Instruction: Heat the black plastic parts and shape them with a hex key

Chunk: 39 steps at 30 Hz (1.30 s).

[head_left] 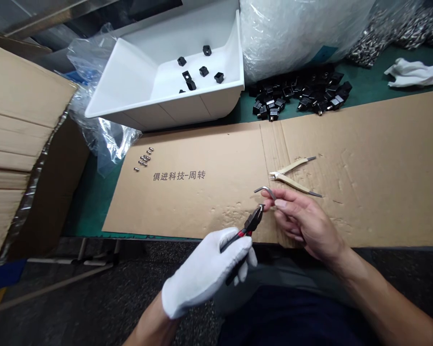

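My left hand (216, 262), in a white glove, is wrapped round the handles of dark pliers (253, 220) with red on the grips. A small metal piece (261, 206) sits at the tips of the jaws; its exact kind is too small to tell. Bare and just to the right, my right hand (303, 218) pinches a bent metal hex key (268, 191) between thumb and fingers. The short arm of the key points left, slightly above the jaws. Beyond the right hand, cutters with cream handles (292, 175) lie spread on the cardboard sheet (375, 178).
Several small metal cylinders (143, 161) lie at the cardboard's left. Behind it stands a white bin (187, 105) holding black parts (203, 71). More black parts (299, 93) are heaped beside it, near a clear plastic bag (296, 38), metal pieces (400, 29) and a white glove (416, 72).
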Motion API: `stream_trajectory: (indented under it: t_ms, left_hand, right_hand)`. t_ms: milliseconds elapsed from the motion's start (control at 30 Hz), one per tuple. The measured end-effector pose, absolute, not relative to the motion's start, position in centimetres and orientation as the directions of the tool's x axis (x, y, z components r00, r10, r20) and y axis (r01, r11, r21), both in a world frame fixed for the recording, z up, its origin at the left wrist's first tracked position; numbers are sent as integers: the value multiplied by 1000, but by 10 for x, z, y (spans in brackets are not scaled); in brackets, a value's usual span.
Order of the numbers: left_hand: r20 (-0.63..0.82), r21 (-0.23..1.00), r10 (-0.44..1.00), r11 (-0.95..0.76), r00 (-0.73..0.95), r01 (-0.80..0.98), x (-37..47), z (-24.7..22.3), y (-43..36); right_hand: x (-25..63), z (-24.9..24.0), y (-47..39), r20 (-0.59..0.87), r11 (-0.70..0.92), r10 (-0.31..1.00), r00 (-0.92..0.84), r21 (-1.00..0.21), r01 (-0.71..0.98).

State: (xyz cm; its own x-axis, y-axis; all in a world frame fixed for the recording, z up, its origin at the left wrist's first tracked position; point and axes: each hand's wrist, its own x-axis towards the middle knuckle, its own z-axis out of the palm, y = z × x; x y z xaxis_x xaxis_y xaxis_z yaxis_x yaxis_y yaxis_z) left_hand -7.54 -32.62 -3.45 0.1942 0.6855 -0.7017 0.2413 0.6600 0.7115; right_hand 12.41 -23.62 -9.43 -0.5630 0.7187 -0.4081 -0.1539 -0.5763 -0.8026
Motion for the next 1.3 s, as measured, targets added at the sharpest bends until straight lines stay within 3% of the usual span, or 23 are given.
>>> stream_trajectory:
  t_ms: [100,200,300,433,533,633,733,833,1000,1067,1133,1233,1300]
  left_hand:
    - [-649,674,758,614,-68,411,-72,-39,-329]
    - [-519,683,830,546,-204,485,-69,-45,-328]
    - [-477,720,870,467,-123,513,-68,-49,-324]
    - [-448,727,889,422,-91,541,-69,-50,-317]
    - [-479,727,869,472,-124,499,-69,-49,-320]
    - [-597,760,797,598,-90,254,-62,-53,-333]
    - [-706,704,706,693,-53,-156,-47,-69,-354]
    - [-785,563,616,672,-58,-480,-30,-92,-374]
    - [-774,421,631,571,49,-705,-22,-115,-388]
    - [-766,380,638,552,82,-742,-24,-119,-390]
    - [-752,348,649,538,114,-768,-25,-122,-390]
    - [-724,310,671,524,160,-793,-26,-129,-392]
    - [-706,295,683,525,188,-798,-27,-132,-394]
  right_hand:
    - [149,-89,-232,-204,-146,915,-348,-971,187]
    - [185,-90,-219,127,259,957,-261,-780,570]
    - [223,-100,-202,248,301,950,-190,-566,768]
    - [256,-111,-189,243,260,953,-181,-350,900]
    - [253,-106,-185,286,344,922,-260,-303,889]
    - [229,-97,-177,205,557,829,-520,-377,740]
    - [204,-96,-159,54,701,690,-721,-297,649]
    - [194,-102,-139,-42,747,631,-774,-235,622]
    - [189,-93,-133,-72,765,625,-777,-139,629]
    - [181,-79,-145,-133,706,665,-734,-206,677]
    - [171,-65,-161,-263,610,662,-702,-355,708]
    - [152,-50,-186,-452,479,520,-725,-548,686]
    - [141,-46,-197,-514,434,462,-722,-579,690]
